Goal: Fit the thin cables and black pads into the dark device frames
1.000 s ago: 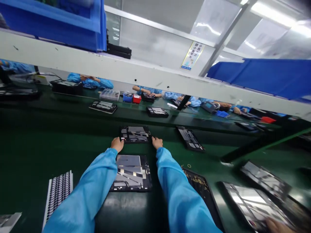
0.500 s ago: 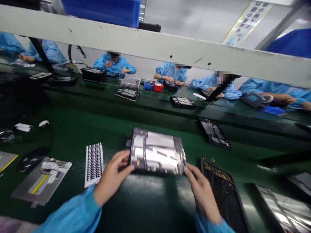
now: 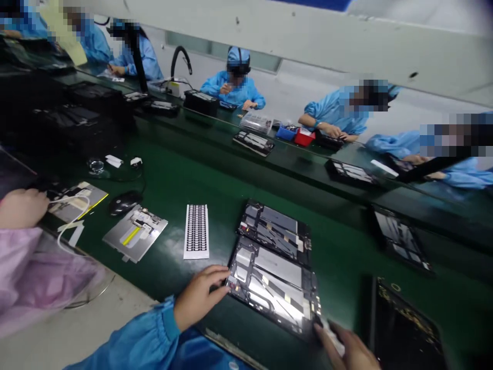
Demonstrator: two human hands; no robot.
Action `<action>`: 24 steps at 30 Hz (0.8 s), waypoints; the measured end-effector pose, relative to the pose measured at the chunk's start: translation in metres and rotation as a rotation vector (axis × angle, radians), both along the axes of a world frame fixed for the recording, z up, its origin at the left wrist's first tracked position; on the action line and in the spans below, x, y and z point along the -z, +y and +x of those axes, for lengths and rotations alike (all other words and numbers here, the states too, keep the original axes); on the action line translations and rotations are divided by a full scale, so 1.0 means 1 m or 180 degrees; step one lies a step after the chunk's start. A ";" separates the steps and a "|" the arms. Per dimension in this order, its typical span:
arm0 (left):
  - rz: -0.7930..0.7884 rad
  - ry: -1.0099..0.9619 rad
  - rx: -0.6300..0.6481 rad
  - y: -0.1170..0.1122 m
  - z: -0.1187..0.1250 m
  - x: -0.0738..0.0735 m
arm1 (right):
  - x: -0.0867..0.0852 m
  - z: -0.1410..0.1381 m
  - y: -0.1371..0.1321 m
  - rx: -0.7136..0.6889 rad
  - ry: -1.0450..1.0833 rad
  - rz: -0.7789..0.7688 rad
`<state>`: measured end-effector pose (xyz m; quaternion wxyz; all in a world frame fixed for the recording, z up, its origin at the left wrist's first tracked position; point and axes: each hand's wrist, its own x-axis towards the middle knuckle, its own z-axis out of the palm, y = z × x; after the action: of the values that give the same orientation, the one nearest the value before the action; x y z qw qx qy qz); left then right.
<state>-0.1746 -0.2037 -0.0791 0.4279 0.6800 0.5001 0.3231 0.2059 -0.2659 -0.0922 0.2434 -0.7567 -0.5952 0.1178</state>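
An open tablet (image 3: 273,285) with its grey and black insides showing lies on the green belt (image 3: 215,180) close to me. My left hand (image 3: 200,297) grips its left edge with thumb and fingers. My right hand (image 3: 348,350) holds its near right corner, partly cut off by the frame's bottom edge; something white shows by its fingers. A second open tablet (image 3: 275,226) lies just behind the first, touching it.
A white sheet of small black stickers (image 3: 196,231), a grey plate with a yellow strip (image 3: 134,234) and a black mouse (image 3: 124,202) lie to the left. A dark tray (image 3: 404,329) sits at right. Another person's hand (image 3: 21,206) rests far left. People in blue sit across the belt.
Both hands carried the tablet from the far side of the belt toward me and lowered it in front of the other tablet. The view swung left.
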 end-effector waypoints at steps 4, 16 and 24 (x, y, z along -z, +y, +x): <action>0.0909 0.1075 -0.0185 0.022 -0.051 -0.013 | -0.054 -0.076 0.049 -0.0849 0.0015 0.0489; 0.1001 0.1724 -0.0084 0.035 -0.087 0.015 | -0.015 -0.301 0.142 -0.3146 -0.0594 0.0193; 0.0997 0.1826 0.0019 0.044 -0.090 0.017 | -0.036 -0.288 0.145 -0.2771 -0.0059 0.0034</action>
<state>-0.2651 -0.1596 -0.0964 0.1606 0.8023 0.5425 0.1901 -0.0818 -0.1210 -0.0558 0.1696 -0.4349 -0.8616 0.1996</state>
